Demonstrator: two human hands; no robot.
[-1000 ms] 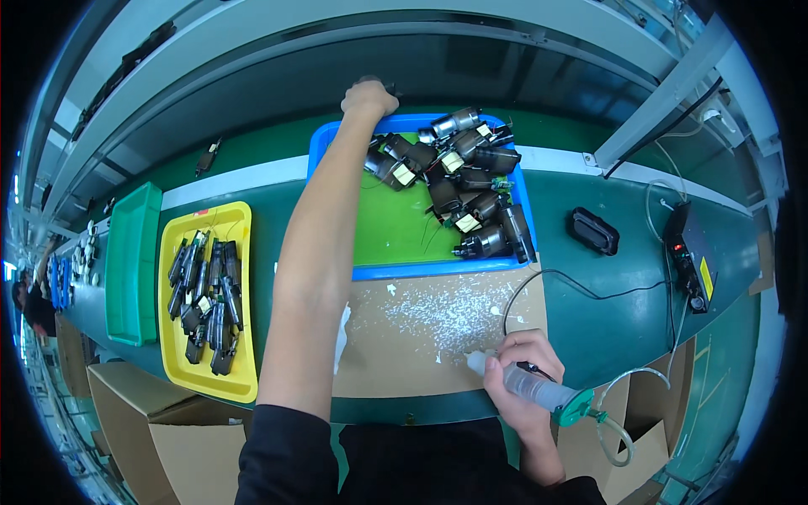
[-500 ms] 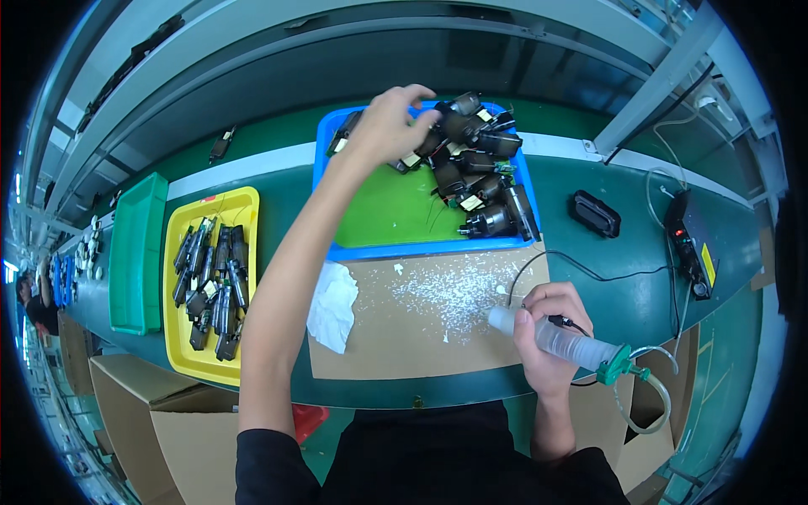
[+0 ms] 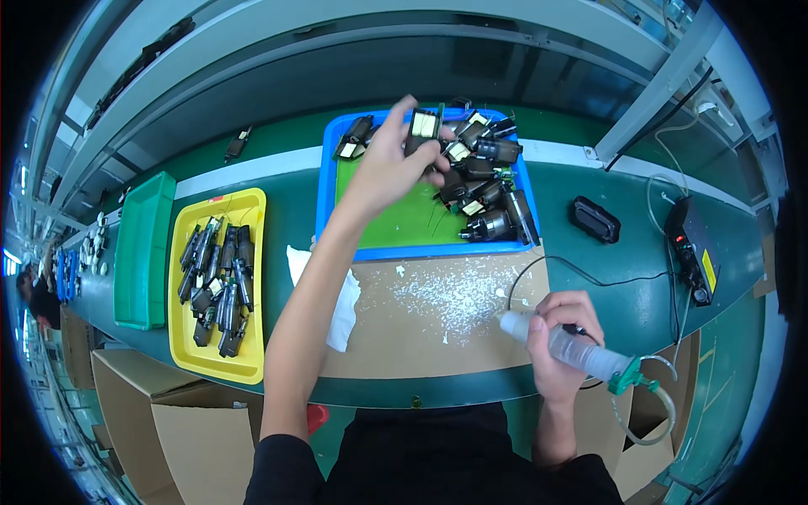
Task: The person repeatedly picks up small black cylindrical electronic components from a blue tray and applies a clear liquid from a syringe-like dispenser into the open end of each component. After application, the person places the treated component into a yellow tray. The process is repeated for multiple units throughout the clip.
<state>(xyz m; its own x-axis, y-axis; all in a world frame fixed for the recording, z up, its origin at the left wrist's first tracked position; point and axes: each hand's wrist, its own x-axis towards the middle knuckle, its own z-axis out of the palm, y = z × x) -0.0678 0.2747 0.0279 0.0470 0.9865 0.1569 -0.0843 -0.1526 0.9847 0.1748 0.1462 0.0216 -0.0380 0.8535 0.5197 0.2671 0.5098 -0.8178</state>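
A long green workbench runs under grey shelf rails, with brown cardboard boxes standing below its near edge. At the far left sits an empty green tray, and just beside it a yellow tray filled with dark parts. A white cloth lies at the edge of a tan mat speckled with white flecks. Behind the mat, a blue tray with a green floor holds a heap of black components on its right side. The left hand reaches out over this tray, arm extended, fingers pinched on a small black component lifted above the heap. The right hand rests near the mat's right edge, fingers wrapped around a clear syringe dispenser with a green end cap. Further right lie a black oval pad and a black control box.
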